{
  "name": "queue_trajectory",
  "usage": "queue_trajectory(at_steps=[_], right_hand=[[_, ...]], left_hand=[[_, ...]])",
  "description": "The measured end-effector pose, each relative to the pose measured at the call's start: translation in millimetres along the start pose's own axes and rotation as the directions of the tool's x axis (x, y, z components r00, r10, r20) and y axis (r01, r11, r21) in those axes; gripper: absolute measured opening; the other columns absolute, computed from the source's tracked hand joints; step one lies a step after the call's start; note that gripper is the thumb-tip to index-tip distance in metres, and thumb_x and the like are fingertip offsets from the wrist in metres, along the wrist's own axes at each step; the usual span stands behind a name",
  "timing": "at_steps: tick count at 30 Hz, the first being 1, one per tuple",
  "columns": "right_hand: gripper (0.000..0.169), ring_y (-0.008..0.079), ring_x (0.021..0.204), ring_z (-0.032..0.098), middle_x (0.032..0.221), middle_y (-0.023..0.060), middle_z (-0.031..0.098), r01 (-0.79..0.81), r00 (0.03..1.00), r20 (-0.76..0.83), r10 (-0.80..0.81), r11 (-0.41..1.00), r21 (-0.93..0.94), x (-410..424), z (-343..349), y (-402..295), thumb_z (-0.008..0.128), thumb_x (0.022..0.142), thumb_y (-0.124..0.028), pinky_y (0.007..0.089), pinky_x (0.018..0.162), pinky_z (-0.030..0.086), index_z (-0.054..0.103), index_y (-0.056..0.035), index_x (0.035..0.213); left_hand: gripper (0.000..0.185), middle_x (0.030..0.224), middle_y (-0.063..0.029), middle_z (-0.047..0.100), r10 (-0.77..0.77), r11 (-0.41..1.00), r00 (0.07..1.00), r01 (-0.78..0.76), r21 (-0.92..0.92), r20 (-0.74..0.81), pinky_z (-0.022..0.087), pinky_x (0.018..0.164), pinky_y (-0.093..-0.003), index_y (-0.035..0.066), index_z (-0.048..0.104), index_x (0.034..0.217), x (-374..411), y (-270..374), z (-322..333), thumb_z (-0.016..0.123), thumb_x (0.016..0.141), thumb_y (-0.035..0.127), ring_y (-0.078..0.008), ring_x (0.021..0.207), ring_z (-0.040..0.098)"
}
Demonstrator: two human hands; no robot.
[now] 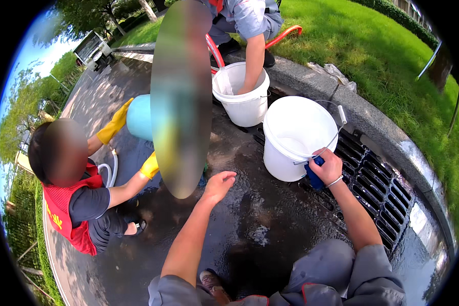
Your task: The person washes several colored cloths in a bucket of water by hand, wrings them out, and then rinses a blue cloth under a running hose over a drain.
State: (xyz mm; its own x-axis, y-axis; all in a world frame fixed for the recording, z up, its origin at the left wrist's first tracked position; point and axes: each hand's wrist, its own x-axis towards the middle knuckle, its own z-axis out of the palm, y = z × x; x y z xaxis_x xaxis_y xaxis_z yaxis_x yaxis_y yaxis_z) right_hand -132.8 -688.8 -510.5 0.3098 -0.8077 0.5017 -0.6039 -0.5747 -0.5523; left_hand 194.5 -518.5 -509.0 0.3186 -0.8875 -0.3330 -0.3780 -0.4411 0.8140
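Observation:
My right hand (326,167) grips a bunched dark blue cloth (314,176) against the near rim of a white plastic bucket (285,160). The bucket tilts a little towards me, and its inside looks white and bare. Its wire bail (336,135) with a white grip (342,114) hangs over the right side, the wire passing by my fingers. My left hand (218,186) is held out over the wet pavement, left of the bucket, with nothing in it. Its fingers point right and the thumb stands a little apart.
A co-worker's bare hand reaches into a second white bucket (241,111), beside a red hose (215,49). Yellow-gloved hands of a person in a red vest (70,220) hold a light-blue bucket (139,116). A drain grate (371,187) borders the stone curb (382,126). A blurred patch hides part of the scene.

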Motion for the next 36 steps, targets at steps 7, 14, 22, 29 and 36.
queue_trajectory(at_steps=[7,14,22,29,36], right_hand=[[0.032,0.0300,0.095,0.065,0.112,0.0107,0.065,0.100,0.967,0.243,-0.074,0.991,-0.094,-13,-24,-36,0.071,0.072,-0.030,0.0383,0.081,0.054,0.070,-0.0110,0.098],[0.031,0.0104,0.075,0.058,0.081,0.0033,0.065,-0.269,0.945,-0.045,0.323,0.849,0.456,51,-77,-112,0.065,0.089,-0.029,0.0270,0.072,0.048,0.066,0.0008,0.095],[0.070,0.0319,0.122,0.052,0.132,0.0202,0.053,-0.278,0.865,0.376,0.332,0.941,-0.192,92,-20,-73,0.066,0.082,-0.051,0.0385,0.104,0.040,0.048,-0.0095,0.137],[0.044,0.0272,0.093,0.065,0.117,0.0118,0.060,0.160,0.763,0.635,0.124,0.915,-0.371,20,5,-109,0.064,0.083,-0.039,0.0366,0.087,0.050,0.062,-0.0162,0.121],[0.047,0.0301,0.101,0.062,0.114,0.0125,0.060,0.157,0.790,0.595,0.151,0.887,-0.434,-14,17,-109,0.064,0.084,-0.033,0.0397,0.087,0.051,0.056,-0.0127,0.126]], left_hand=[[0.030,0.103,-0.0085,0.068,0.161,0.886,0.975,-0.210,0.414,0.150,0.049,0.087,-0.0324,0.010,0.065,0.116,15,-24,-38,0.061,0.089,0.023,-0.0208,0.098,0.064],[0.036,0.110,-0.0085,0.068,0.026,0.879,0.968,-0.142,0.456,0.251,0.048,0.090,-0.0357,0.012,0.065,0.114,32,-74,-63,0.063,0.085,0.033,-0.0233,0.104,0.063],[0.035,0.111,-0.0070,0.068,0.107,0.870,0.935,-0.253,0.424,0.339,0.048,0.090,-0.0361,0.015,0.065,0.115,29,-46,-55,0.062,0.086,0.034,-0.0239,0.105,0.062],[0.032,0.116,-0.0052,0.065,0.100,0.771,0.949,-0.264,0.579,0.300,0.045,0.096,-0.0387,0.018,0.066,0.115,32,-60,-75,0.059,0.088,0.034,-0.0243,0.113,0.058],[0.033,0.111,-0.0095,0.067,-0.035,0.723,0.932,-0.225,0.653,0.360,0.047,0.094,-0.0389,0.015,0.069,0.110,49,-122,-72,0.061,0.085,0.035,-0.0265,0.108,0.061]])
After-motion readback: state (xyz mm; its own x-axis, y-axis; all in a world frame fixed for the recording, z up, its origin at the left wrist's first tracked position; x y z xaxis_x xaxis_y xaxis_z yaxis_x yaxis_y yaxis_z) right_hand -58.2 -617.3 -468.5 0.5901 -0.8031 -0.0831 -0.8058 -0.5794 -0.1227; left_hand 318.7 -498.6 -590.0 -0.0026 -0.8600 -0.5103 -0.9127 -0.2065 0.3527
